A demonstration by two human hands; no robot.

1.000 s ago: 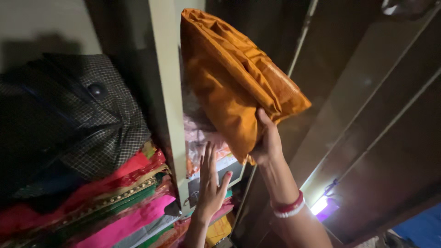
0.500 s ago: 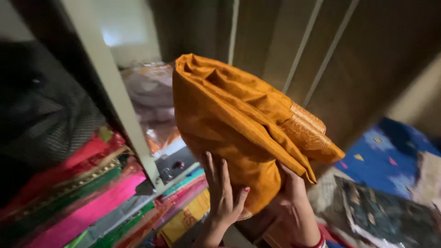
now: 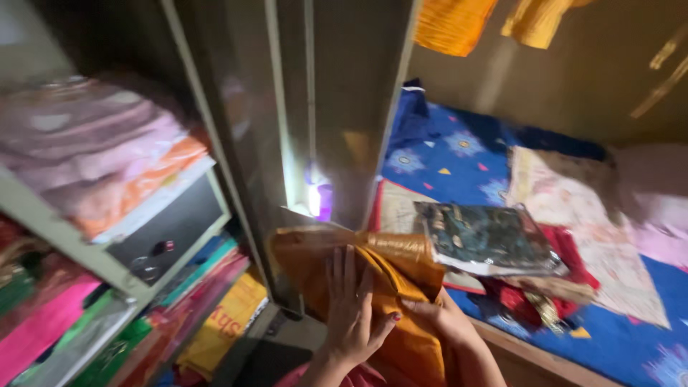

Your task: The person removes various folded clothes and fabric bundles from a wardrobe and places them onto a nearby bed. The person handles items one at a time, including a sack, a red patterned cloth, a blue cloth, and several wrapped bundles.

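Holding: both hands sit on a folded mustard-orange cloth bundle with a shiny gold border (image 3: 390,287), low in the middle of the view, in front of the wardrobe's edge and just beside the bed.
Left hand: the left hand (image 3: 351,308) lies flat on top of the bundle, fingers (image 3: 342,276) stretched out and slightly spread, thumb angled out to the side, pressing the fabric rather than curling round it.
Right hand: the right hand (image 3: 441,319) comes in from the right, thumb laid over the cloth; its other fingers are tucked behind the fabric, so I cannot tell how they are set.
Wardrobe: open grey metal wardrobe shelves (image 3: 115,269) on the left carry a pile of pale pink and orange folded fabrics (image 3: 100,161) above, and bright pink, green and yellow folded fabrics (image 3: 143,322) below.
Bed: a blue patterned bedsheet (image 3: 459,158) on the right carries a dark green patterned flat packet (image 3: 487,240) resting on a red cloth (image 3: 566,272), with a cream printed cloth (image 3: 580,208) just beside them.
Above: two orange garments (image 3: 459,21) hang at the top edge.
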